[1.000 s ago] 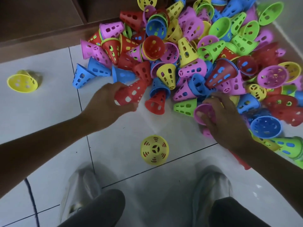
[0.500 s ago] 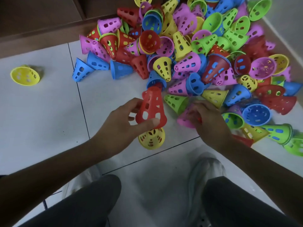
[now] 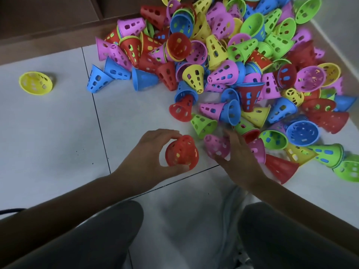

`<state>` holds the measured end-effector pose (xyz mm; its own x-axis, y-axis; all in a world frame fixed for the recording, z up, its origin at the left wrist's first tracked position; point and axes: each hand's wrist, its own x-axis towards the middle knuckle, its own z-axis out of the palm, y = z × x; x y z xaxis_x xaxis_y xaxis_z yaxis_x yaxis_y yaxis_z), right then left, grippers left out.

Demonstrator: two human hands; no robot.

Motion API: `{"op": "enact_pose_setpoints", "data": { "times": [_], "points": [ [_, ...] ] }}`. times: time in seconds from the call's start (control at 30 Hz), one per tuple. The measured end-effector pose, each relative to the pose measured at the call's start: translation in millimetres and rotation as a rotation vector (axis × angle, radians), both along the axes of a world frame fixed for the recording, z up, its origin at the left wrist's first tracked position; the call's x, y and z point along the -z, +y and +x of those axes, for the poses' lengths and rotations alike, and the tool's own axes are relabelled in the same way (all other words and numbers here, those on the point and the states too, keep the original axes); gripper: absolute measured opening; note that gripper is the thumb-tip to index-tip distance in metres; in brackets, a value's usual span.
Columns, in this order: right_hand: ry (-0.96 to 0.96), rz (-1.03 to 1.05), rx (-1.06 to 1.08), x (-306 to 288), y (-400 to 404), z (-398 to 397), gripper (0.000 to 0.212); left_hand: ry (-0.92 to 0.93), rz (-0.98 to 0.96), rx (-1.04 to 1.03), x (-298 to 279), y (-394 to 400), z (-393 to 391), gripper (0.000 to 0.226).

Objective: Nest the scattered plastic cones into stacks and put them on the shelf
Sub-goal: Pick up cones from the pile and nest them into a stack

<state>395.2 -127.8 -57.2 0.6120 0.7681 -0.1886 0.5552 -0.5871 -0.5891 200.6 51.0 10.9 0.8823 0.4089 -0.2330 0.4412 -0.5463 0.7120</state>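
A big heap of perforated plastic cones (image 3: 229,61) in red, pink, blue, yellow and green covers the floor ahead and to the right. My left hand (image 3: 149,152) grips a red cone (image 3: 181,152) near the floor; yellow shows through its holes, so it sits over the yellow cone that stood there. My right hand (image 3: 239,158) holds a pink cone (image 3: 216,145) just right of the red one, its narrow end pointing left. Another pink cone (image 3: 257,150) lies behind that hand.
A lone yellow cone (image 3: 36,82) lies far left on the white tiles (image 3: 58,133). Brown wooden furniture (image 3: 48,20) runs along the back. A large red cone (image 3: 279,168) lies right of my right wrist. My knees and shoes fill the bottom of the view.
My left hand lifted the red cone from the heap's edge and brought it down over the yellow cone. My right hand drew a pink cone out of the heap toward me.
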Motion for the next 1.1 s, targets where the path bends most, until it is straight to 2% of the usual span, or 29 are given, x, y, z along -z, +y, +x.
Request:
{"op": "enact_pose_setpoints", "data": {
  "times": [0.1,0.33,0.47,0.63,0.8,1.1],
  "points": [
    [-0.041,-0.008,0.000,-5.1,-0.3,-0.2,0.062,0.012,0.058,0.018,13.0,2.6,-3.3,0.074],
    [0.276,0.215,0.160,-49.9,6.2,-12.8,0.063,0.056,0.094,0.049,24.7,15.8,-12.4,0.081],
    [0.388,0.376,0.087,-85.0,11.2,-30.1,0.064,0.118,0.104,0.022,29.9,34.4,-20.9,0.076],
    [0.381,0.295,-0.068,-103.5,19.7,-51.8,0.059,0.105,0.155,-0.018,31.2,55.7,-17.5,0.065],
    [0.261,0.174,-0.193,-88.1,25.0,-58.4,0.059,0.079,0.195,-0.006,38.8,74.7,0.1,0.051],
    [0.127,0.092,-0.267,-64.2,25.2,-52.5,0.060,0.063,0.219,0.001,46.4,92.8,46.6,0.053]
  ]
}}
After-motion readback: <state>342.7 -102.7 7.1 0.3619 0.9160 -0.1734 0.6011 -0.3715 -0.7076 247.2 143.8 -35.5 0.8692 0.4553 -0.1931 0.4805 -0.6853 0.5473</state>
